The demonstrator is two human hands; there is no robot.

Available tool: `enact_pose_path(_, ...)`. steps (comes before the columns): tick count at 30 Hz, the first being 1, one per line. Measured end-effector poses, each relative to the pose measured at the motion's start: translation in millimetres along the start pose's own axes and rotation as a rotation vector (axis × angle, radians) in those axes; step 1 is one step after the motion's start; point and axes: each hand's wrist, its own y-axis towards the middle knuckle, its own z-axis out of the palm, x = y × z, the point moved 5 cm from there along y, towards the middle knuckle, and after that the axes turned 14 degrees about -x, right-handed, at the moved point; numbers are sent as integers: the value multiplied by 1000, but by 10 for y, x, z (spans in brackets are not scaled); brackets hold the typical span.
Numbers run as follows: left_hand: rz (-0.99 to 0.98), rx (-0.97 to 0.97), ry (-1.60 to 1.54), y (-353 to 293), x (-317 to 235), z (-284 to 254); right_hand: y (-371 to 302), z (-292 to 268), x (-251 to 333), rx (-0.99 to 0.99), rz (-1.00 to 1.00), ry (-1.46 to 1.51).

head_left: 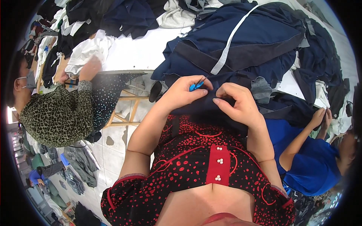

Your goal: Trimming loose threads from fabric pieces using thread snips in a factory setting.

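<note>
My left hand [184, 91] is closed around small blue-handled thread snips [196, 86], whose thin dark tip points up and away from me. Just to its right, my right hand [238, 102] has its fingers curled and its thumb bent in, pinching the dark navy cloth [196, 105] in front of my waist. The exact spot under those fingertips is hard to see. Beyond both hands rises a large heap of navy garments [241, 41], with a pale grey strip [234, 39] lying across it.
A masked person in a leopard-print top [56, 113] handles white cloth [88, 51] at the left. Close on my right, someone in a blue top [311, 165] handles cloth. The white table [135, 51] carries dark and white clothing piles. A wooden stool [130, 107] stands left.
</note>
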Motion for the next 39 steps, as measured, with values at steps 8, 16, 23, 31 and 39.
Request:
enact_pose_path(8, -146, -145, -277, -125, -173, -348, -188, -104, -327, 102, 378, 155)
enact_pose_path(16, -32, -258, -238, -284, -421, -651, -318, 70, -347, 240, 132, 57)
enact_pose_path(23, -52, -247, -243, -402, -507, -636, 184, -499, 103, -106, 41, 15)
enact_pose_path(31, -157, -186, -234, -314, -250, -387, 165, 368, -74, 82, 136, 255)
enact_pose_path(39, -262, -130, -283, -299, -167, -362, -1, 383, -294, 229, 601, 579)
